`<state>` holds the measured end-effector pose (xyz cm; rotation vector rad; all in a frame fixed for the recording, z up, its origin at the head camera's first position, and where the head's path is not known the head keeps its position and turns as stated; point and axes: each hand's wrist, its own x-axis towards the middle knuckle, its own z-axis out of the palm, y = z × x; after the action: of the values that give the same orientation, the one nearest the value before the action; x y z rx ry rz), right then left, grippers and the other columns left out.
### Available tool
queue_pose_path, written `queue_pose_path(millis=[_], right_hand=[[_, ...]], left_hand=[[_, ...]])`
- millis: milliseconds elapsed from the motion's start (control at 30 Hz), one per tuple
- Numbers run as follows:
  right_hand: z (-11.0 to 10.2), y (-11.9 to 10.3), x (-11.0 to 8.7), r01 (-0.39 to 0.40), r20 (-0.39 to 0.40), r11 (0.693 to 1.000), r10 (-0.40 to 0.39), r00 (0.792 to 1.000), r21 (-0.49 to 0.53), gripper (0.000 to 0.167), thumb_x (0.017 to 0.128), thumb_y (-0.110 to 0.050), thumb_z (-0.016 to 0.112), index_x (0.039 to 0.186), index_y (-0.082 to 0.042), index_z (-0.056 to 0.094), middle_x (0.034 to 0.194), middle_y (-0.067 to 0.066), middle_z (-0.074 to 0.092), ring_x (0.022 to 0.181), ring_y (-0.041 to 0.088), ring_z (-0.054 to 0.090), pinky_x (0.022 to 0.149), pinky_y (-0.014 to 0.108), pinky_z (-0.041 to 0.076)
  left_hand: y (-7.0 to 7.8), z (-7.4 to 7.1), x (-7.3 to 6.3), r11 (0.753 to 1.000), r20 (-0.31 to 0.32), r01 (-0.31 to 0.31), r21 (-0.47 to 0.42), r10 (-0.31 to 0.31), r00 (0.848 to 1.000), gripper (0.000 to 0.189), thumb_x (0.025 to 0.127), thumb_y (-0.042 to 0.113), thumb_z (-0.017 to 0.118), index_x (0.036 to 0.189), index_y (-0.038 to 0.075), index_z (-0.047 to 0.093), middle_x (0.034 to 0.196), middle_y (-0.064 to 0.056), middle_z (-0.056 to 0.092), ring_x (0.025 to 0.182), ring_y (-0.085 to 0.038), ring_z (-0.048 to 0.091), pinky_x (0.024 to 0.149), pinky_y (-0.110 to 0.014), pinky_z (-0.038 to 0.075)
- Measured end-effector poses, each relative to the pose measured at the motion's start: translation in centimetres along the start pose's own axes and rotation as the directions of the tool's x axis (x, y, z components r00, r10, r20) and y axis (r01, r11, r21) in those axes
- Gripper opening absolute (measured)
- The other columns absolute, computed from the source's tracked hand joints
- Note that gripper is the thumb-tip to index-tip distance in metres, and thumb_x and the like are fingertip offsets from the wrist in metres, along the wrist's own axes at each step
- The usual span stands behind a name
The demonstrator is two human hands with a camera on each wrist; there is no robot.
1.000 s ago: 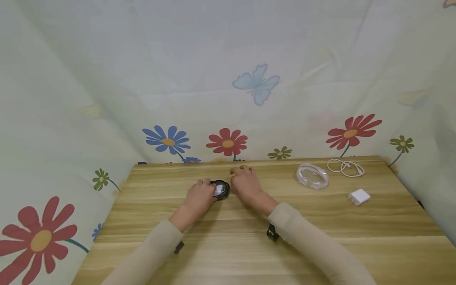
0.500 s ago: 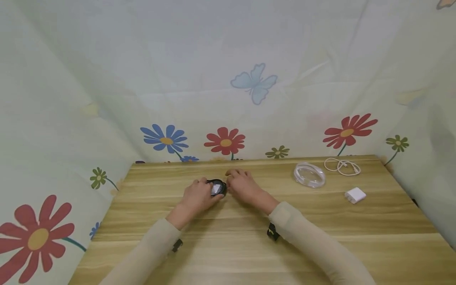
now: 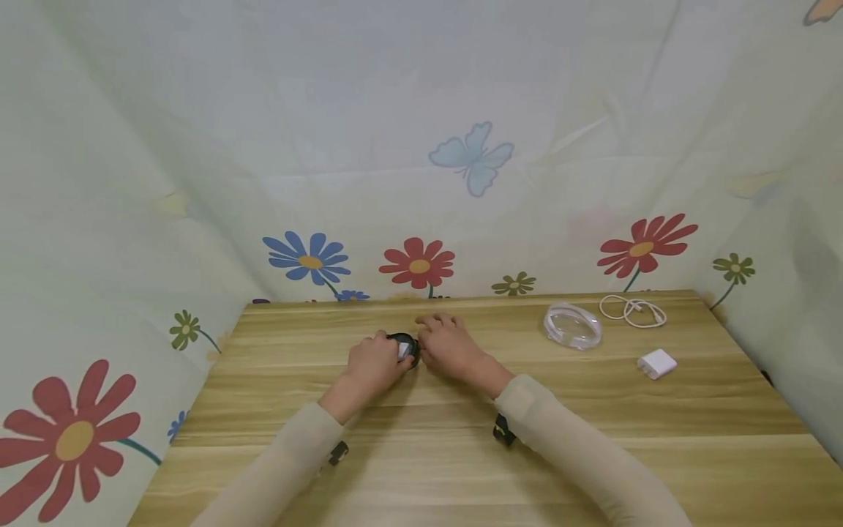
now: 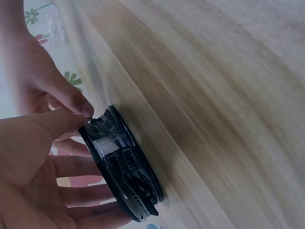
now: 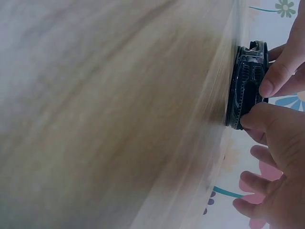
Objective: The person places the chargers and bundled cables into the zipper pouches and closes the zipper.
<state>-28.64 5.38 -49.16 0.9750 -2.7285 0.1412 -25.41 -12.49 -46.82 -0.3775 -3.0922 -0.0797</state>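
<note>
Head view, held thing: a black case (image 3: 410, 343), rounded and clear-topped, toward the far edge of the desk (image 3: 435, 468), left of its middle.
Head view, hands: the left hand (image 3: 377, 361) grips the case; the right hand (image 3: 451, 350) is at its right end.
Head view, far right corner: a looped white cable (image 3: 635, 307); toward the right edge, a white adapter (image 3: 657, 364); left of both, a clear ring-shaped thing (image 3: 582, 342), contents unclear.
Left wrist view, grip: left thumb on top, fingers behind; a zip (image 4: 138, 200) runs round the case, whose contents cannot be told.
Right wrist view, pinch: right thumb and a finger pinch the case's end, other fingers loosely bent.
Right wrist view, step: apparently working the zip; the next move would call for a firm left grip and a pull along the seam.
</note>
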Motion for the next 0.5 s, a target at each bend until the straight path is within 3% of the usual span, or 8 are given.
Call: queue_pose_path(millis=[233,367,500], right_hand=[[-0.03,-0.09,-0.11,0.015,-0.007,0.999,-0.015,1.000,-0.037,0.018,0.101,-0.026,0.064,0.104,-0.013,0.075,0.144,0.008,0.056,0.127,0.037,0.054,0.099,0.059,0.048],[-0.16,0.00,-0.27,0.031,-0.042,0.999,-0.033,0.999,-0.032,0.014,0.100,-0.026,0.067,0.101,-0.014,0.075,0.143,0.008,0.056,0.127,0.037,0.054,0.099,0.060,0.047],[-0.29,0.02,-0.40,0.062,-0.081,0.998,-0.063,0.995,-0.018,0.012,0.098,-0.024,0.070,0.095,-0.014,0.075,0.143,0.009,0.056,0.128,0.037,0.052,0.100,0.060,0.045]], left_hand=[[0.21,0.07,-0.32,1.000,-0.005,0.002,0.010,-0.002,1.000,0.052,0.095,0.051,0.066,0.102,0.000,0.074,0.099,-0.018,0.065,0.078,-0.039,0.069,0.063,-0.053,0.058],[0.49,0.47,-0.50,1.000,-0.059,-0.002,0.023,0.004,0.998,0.056,0.098,0.054,0.062,0.102,0.000,0.074,0.096,-0.018,0.065,0.075,-0.039,0.069,0.060,-0.052,0.058],[0.50,0.81,-0.69,0.993,-0.122,-0.067,0.095,0.078,0.989,0.051,0.100,0.047,0.062,0.099,-0.002,0.073,0.090,-0.019,0.067,0.076,-0.036,0.069,0.064,-0.049,0.059]])
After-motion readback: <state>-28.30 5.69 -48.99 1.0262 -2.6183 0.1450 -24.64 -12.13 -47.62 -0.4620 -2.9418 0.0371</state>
